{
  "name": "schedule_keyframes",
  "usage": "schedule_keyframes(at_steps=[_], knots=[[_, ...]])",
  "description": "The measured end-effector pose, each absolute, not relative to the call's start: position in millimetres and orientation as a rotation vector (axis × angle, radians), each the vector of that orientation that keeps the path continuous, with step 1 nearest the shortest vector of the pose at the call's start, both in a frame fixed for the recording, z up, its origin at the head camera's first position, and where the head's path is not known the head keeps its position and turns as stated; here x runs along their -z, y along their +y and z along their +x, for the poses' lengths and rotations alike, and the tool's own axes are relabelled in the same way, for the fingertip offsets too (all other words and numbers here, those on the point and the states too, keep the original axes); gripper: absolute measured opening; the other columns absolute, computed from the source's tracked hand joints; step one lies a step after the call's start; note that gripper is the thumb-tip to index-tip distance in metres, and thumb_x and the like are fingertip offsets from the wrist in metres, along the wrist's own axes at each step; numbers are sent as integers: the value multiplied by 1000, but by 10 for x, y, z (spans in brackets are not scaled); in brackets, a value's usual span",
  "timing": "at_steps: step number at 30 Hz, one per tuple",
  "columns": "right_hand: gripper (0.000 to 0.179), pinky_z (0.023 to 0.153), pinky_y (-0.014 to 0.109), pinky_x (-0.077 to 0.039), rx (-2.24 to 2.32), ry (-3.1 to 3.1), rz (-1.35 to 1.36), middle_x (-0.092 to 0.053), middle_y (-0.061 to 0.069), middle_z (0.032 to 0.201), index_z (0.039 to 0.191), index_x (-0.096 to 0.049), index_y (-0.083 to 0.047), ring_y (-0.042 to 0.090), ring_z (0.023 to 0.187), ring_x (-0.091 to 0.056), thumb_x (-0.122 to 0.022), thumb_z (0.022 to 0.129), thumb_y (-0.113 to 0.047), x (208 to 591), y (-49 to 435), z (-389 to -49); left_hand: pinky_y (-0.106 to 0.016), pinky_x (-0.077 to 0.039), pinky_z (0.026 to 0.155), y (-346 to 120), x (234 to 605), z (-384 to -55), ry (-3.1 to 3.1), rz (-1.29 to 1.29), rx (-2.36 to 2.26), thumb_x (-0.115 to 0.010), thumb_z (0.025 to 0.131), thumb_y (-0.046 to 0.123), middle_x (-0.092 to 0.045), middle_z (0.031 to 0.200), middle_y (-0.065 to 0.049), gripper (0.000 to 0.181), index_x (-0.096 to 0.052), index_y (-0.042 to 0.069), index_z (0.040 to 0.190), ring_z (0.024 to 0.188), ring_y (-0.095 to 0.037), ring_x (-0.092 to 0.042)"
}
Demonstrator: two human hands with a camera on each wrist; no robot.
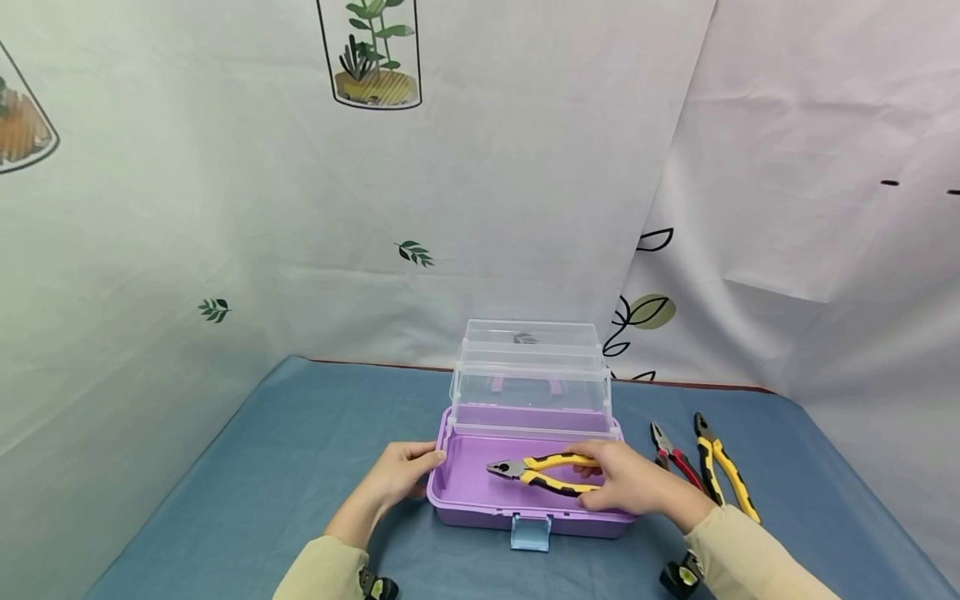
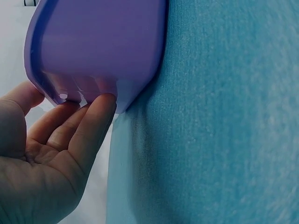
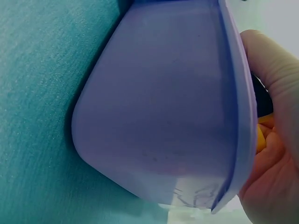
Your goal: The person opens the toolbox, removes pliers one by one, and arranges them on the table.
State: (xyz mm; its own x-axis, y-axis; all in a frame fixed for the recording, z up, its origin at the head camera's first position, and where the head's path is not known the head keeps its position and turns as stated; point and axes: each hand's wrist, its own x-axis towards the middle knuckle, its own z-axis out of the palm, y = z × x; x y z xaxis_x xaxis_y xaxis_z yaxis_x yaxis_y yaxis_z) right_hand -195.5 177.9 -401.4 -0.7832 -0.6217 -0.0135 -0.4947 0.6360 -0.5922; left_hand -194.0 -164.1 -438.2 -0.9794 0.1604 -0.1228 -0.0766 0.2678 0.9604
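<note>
A purple toolbox [image 1: 480, 450] stands on the blue cloth, its clear lid [image 1: 534, 379] raised at the back and a pale blue latch [image 1: 530, 533] hanging at its front. My left hand [image 1: 401, 475] grips the left rim, thumb on top and fingers against the outer wall, as the left wrist view also shows. Over the inside of the box, my right hand [image 1: 618, 479] holds yellow-and-black pliers [image 1: 536, 471] by the handles, jaws pointing left. The right wrist view shows the box's outer side wall [image 3: 159, 102], with part of the handles behind the rim.
Right of the box lie red-handled pliers [image 1: 682, 462] and another yellow-and-black pair [image 1: 720, 467], partly behind the right forearm. Blue cloth [image 1: 300, 467] covers the table. A pale printed curtain [image 1: 525, 208] hangs behind and at both sides.
</note>
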Motion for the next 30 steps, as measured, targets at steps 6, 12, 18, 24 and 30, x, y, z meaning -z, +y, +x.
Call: schedule_keyframes(at_steps=[6,12,18,24,30], knots=[[49,73,26,-52,879,2675,-931,-64,2,100,120,-60,-11,10,85,-59,-75,75,-20,4001,1820,-1923,-30,-56,61,-1640,4387,-1931,2340,64,-1785,-61,91,22,-62,118,-26,46,-56,-6,127,80,-16,-66],[52,75,25,-53,902,2697,-928,-67,4,106,122,-59,-9,13,92,-62,-75,75,-23,3975,1860,-1877,-29,-56,60,-1638,4396,-1933,2346,60,-1789,-61,91,22,-63,117,-26,46,-56,-6,126,80,-16,-66],[52,78,28,-55,956,2686,-879,-66,8,111,123,-58,-10,20,97,-64,-76,76,-23,3952,1897,-1818,-29,-56,60,-1644,4401,-1943,2341,73,-1794,-62,91,21,-63,116,-26,46,-56,-7,126,79,-17,-66],[54,73,29,-55,976,2713,-820,-66,8,106,124,-58,-10,18,92,-63,-77,75,-24,3930,1940,-1779,-31,-56,60,-1646,4399,-1942,2349,72,-1780,-61,91,22,-63,117,-25,45,-56,-6,126,79,-17,-66],[58,76,32,-56,1005,2733,-802,-65,12,112,127,-56,-7,22,97,-64,-77,76,-24,3910,1989,-1744,-32,-56,60,-1643,4411,-1947,2358,61,-1774,-61,91,22,-63,117,-25,45,-56,-6,127,80,-17,-65]])
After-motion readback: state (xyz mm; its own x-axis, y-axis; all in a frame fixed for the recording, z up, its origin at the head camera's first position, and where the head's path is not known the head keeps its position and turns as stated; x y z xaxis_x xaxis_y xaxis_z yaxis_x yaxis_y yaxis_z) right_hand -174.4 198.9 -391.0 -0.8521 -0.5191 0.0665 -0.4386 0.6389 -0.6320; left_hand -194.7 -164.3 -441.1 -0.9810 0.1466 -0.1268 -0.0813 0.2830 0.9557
